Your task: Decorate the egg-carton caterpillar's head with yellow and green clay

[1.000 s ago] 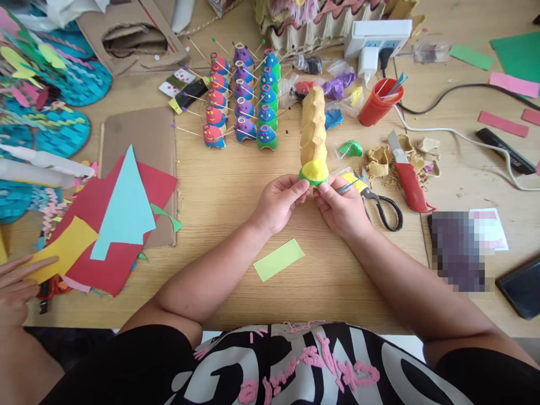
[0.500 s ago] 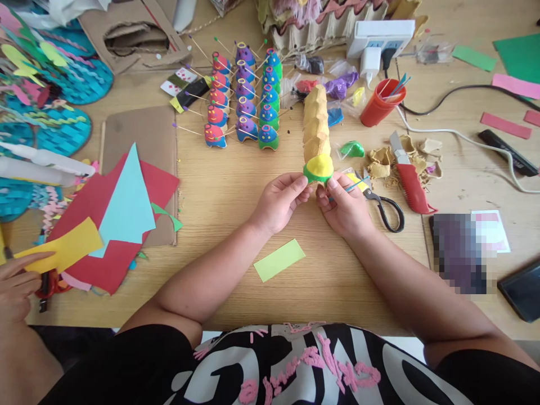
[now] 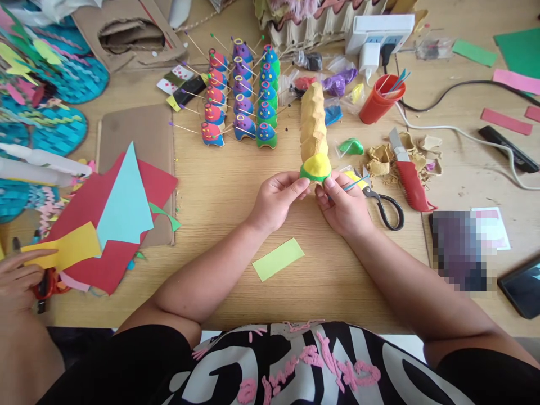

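- In the head view, two bare hands of the wearer are working together; the left hand (image 3: pixel 280 197) is gripping the near left corner of one egg-carton strip (image 3: pixel 313 124) between thumb and fingers.
- The right hand (image 3: pixel 346 205) is pinching the near right corner and is also holding one blue stick (image 3: pixel 355 184), which is pointing outward.
- The single strip is extending away from both hands, showing tan humps and, at the end between the thumbs, one yellow hump above a green rim.
- Beyond the left hand, fifteen painted figures (image 3: pixel 242 93) are standing in three rows of five: red, purple and blue-green.
- Just beside the right hand, one pair of scissors (image 3: pixel 391 216) is lying; farther right, one red-handled knife (image 3: pixel 410 180) is resting near carton scraps (image 3: pixel 379 160).
- Beyond the right hand, one green clay lump (image 3: pixel 352 147) and one red cup (image 3: pixel 378 104) are sitting.
- Nearer the body than both hands, one light green paper rectangle (image 3: pixel 278 259) is lying on the table (image 3: pixel 295 304), whose near edge is running beneath both forearms.
- Left of the left hand, wood grain is showing as far as the edge of one cardboard sheet (image 3: pixel 126 126).
- Far left, one co-worker's hand (image 3: pixel 19 281) is touching one yellow paper piece (image 3: pixel 80 246).
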### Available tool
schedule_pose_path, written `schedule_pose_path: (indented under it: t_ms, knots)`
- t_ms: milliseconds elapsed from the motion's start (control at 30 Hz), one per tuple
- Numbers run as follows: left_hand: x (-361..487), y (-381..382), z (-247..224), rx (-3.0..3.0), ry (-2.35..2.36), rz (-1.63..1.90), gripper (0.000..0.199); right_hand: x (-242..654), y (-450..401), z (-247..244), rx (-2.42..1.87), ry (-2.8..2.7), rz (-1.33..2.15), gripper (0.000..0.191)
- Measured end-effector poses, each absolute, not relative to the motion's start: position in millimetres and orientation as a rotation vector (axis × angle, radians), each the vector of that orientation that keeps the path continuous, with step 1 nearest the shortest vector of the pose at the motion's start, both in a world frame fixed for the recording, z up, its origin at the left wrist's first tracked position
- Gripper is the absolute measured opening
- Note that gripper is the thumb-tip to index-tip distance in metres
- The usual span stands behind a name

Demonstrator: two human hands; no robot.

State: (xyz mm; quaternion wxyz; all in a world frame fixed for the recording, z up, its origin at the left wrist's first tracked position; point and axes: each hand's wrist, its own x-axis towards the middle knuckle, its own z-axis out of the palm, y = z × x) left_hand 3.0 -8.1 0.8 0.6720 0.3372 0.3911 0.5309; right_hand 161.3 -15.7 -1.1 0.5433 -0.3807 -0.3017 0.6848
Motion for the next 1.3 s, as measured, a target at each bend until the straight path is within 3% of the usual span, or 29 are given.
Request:
schedule_pose_path:
  t_ms: [400,633,1300]
  knots:
    - [2.0,-9.3,1.4,0.714,0.820,1.130,0.053,161.1,-16.7,0.5,-0.939,-0.757,1.596,0.050]
    - [2.7,-9.1,0.7,0.682,0.810,1.135,0.043,161.1,-17.1,2.8,-0.912,-0.728,1.664,0.050]
    - [6.8,-10.9,3.9,0.734,0.794,1.160,0.050,160.7,-17.3,3.4,-0.898,-0.728,1.758,0.049]
